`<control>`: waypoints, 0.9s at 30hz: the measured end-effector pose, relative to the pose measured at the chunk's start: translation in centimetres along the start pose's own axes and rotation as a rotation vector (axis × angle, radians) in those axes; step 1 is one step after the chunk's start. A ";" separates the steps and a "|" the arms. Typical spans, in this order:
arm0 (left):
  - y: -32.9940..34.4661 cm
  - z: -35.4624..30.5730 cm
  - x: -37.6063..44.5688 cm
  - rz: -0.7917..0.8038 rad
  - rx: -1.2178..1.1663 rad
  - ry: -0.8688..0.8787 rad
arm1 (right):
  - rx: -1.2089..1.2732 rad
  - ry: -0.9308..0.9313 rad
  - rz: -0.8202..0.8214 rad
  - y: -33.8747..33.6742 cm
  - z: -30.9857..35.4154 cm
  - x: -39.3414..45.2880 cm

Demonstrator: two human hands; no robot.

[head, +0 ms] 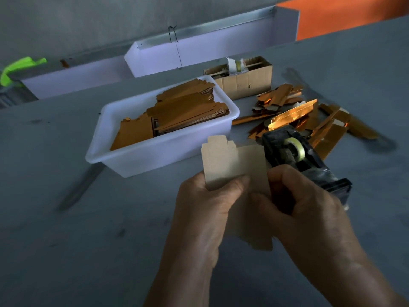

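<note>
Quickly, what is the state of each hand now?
Left hand: grips the cardboard blank.
Right hand: pinches the same blank's right edge, beside the tape dispenser.

Grey worktable, grey wall (dim light), orange panel.

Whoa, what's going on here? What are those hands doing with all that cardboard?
A person is working with flat cardboard box pieces at a grey table. The left hand and the right hand pinch one plain flat piece, held up just in front of a black tape dispenser. A white tub behind holds stacks of golden pieces, and more shiny ones lie in a loose pile to the right.
</note>
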State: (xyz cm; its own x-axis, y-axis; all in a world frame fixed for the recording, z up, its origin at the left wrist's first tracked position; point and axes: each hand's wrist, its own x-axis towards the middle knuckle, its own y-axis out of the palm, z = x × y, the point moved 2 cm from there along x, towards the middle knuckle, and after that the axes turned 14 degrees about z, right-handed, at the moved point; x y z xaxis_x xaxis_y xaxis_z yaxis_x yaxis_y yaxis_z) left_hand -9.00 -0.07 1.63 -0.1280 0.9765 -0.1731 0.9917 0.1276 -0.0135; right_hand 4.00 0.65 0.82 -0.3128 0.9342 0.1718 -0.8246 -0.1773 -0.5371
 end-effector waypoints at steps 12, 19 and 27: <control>0.6 0.1 -0.5 0.053 0.133 0.068 | 0.004 -0.149 -0.033 1.8 1.2 -0.7; -0.5 -0.1 -0.4 0.269 0.075 0.054 | 0.173 -0.052 0.030 0.4 1.1 -0.6; -0.8 -0.7 -0.4 0.354 0.132 0.034 | 0.610 0.147 0.118 -1.3 0.4 1.0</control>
State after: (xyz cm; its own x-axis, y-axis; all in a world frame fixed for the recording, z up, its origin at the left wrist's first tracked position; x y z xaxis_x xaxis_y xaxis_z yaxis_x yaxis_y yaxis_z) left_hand -9.75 -0.41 2.38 0.2251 0.9616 -0.1568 0.9669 -0.2404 -0.0862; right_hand 4.52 1.72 2.05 -0.3858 0.9226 0.0018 -0.9222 -0.3857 0.0289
